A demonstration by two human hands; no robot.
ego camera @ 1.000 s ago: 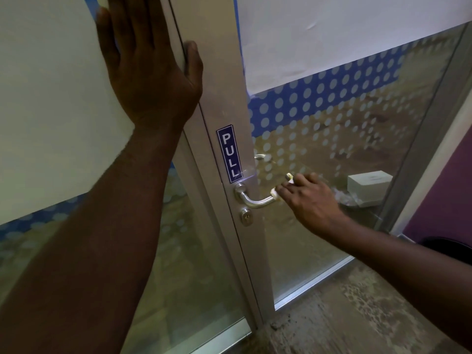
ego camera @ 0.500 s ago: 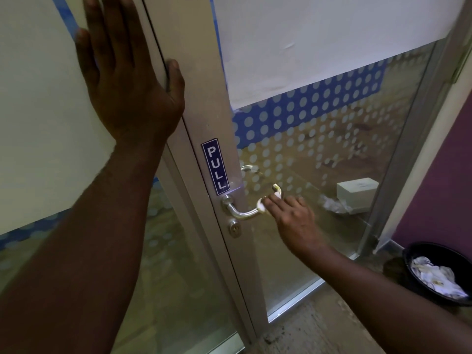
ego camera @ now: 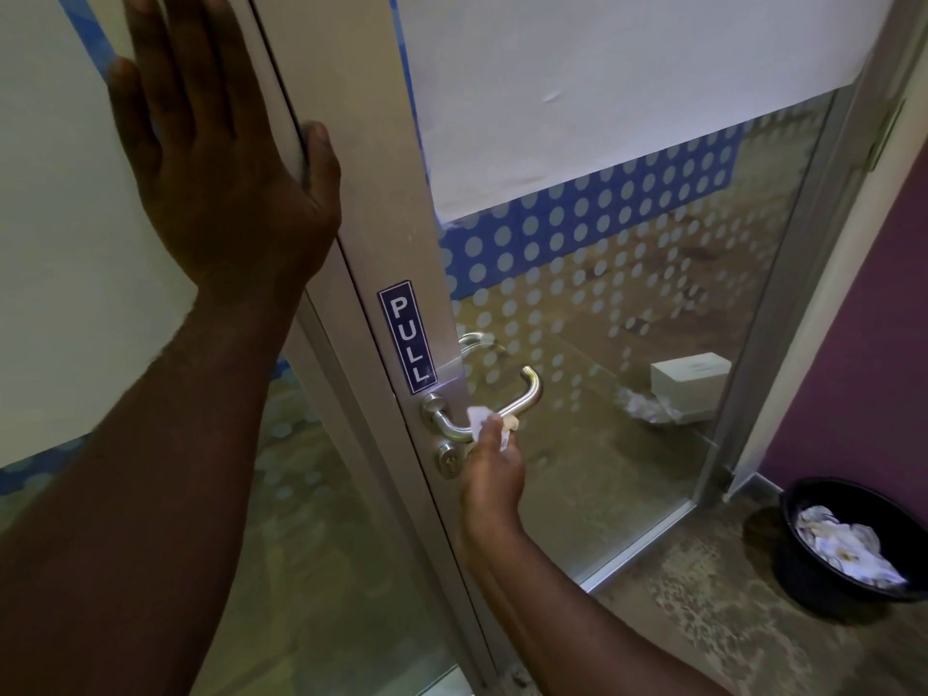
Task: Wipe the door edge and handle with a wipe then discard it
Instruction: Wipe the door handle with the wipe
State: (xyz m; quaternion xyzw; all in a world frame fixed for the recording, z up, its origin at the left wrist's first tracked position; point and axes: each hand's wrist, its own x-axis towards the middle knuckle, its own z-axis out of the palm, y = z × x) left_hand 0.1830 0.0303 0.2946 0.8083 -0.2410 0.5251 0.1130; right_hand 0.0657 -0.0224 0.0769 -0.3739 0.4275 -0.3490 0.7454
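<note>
A glass door with a silver metal frame [ego camera: 381, 233] fills the view, with a blue PULL sticker [ego camera: 407, 336] above a curved metal lever handle [ego camera: 522, 399]. My right hand [ego camera: 494, 474] is closed around a small white wipe [ego camera: 479, 421] and presses it against the middle of the lever, near the frame. My left hand [ego camera: 221, 158] lies flat and spread on the panel left of the door, its thumb resting on the door's edge. A round keyhole [ego camera: 448, 462] sits just below the handle.
A black bin [ego camera: 848, 540] holding crumpled white wipes stands on the rough floor at the lower right, beside a purple wall [ego camera: 863, 354]. Behind the glass lie a white box [ego camera: 690, 381] and crumpled plastic. White paper covers the door's upper glass.
My right hand has slid the wipe along the lever from its outer tip toward the frame. The view has shifted right and down, bringing the bin into sight. My left hand stays flat.
</note>
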